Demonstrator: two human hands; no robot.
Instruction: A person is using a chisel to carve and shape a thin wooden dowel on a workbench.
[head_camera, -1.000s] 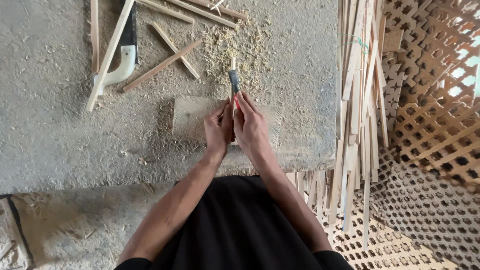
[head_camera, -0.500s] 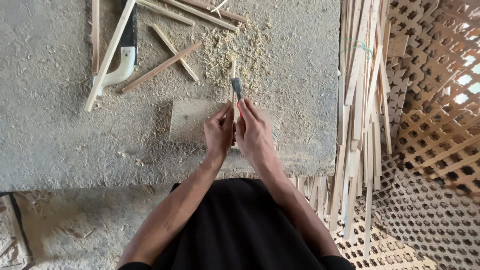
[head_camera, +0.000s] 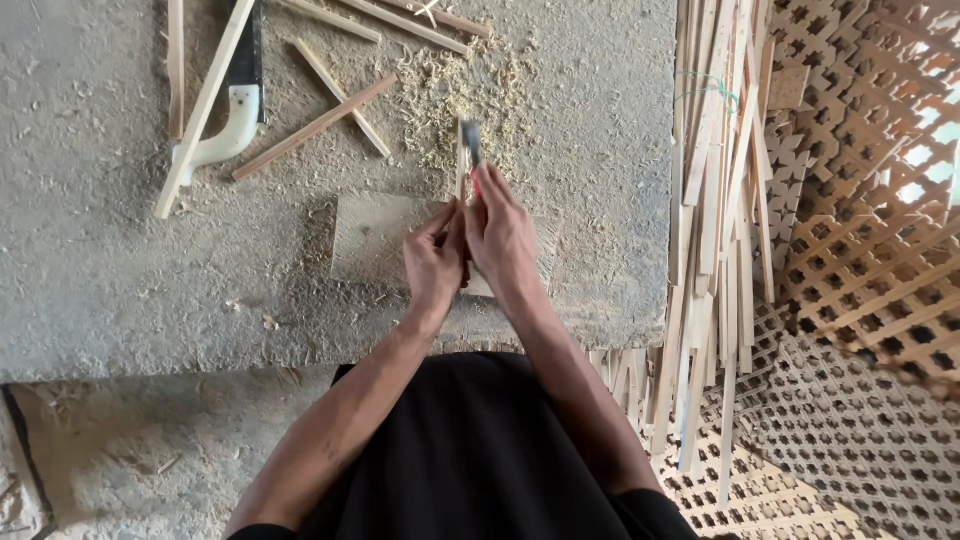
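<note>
My left hand (head_camera: 436, 262) grips a thin wooden strip (head_camera: 460, 160) that points away from me over a flat wooden block (head_camera: 370, 240) on the concrete floor. Right beside it, my right hand (head_camera: 503, 238) holds a small knife (head_camera: 471, 142) with a grey blade and a red handle, the blade lying against the strip's far end. The two hands touch each other. A heap of pale wood shavings (head_camera: 450, 90) lies just beyond the blade.
A saw with a white handle (head_camera: 232, 120) and several loose wooden strips (head_camera: 315, 125) lie at the upper left. A bundle of long strips (head_camera: 715, 250) stands at the right, beside woven lattice panels (head_camera: 860, 200). My black-clad lap fills the bottom.
Both hands have shifted slightly back and forth with the knife along the strip; the view has drifted a little. Nothing else has moved.
</note>
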